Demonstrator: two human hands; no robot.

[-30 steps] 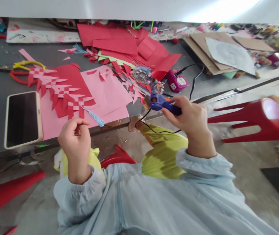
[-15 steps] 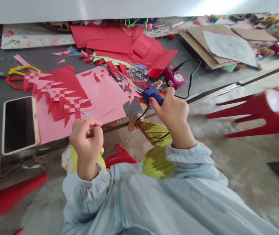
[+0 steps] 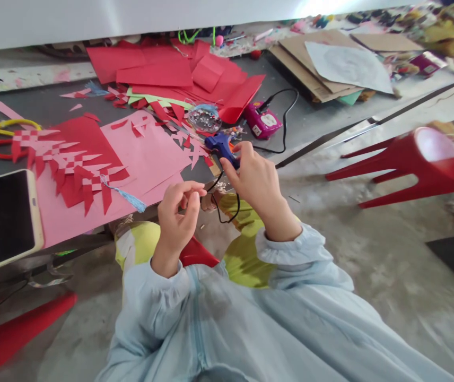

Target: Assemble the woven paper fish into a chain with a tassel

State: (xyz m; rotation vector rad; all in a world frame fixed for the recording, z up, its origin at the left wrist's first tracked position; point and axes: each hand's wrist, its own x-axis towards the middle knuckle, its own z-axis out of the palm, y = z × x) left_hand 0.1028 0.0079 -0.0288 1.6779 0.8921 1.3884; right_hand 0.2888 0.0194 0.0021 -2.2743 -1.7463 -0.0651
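Observation:
My right hand (image 3: 256,183) is closed round a blue hot glue gun (image 3: 222,145) at the table's front edge. A black cord (image 3: 227,220) hangs below the gun. My left hand (image 3: 179,215) is curled, thumb and forefinger nearly meeting close to the cord; anything between the tips is too small to see. Left of it, a woven red and pink paper piece (image 3: 68,154) with pointed ends lies on red and pink sheets (image 3: 151,143). A light blue tassel (image 3: 129,200) hangs from its lower end over the pink paper.
A phone (image 3: 10,220) and yellow-red scissors (image 3: 8,132) lie at the left. Behind are red sheets (image 3: 163,69), a disc of small beads (image 3: 205,119), a magenta box with a cable (image 3: 262,119) and cardboard (image 3: 296,66). A red stool (image 3: 413,164) is at the right.
My left hand has moved right, away from the tassel and towards the glue gun. The tassel now shows in full. The view has shifted right; my right hand still grips the gun.

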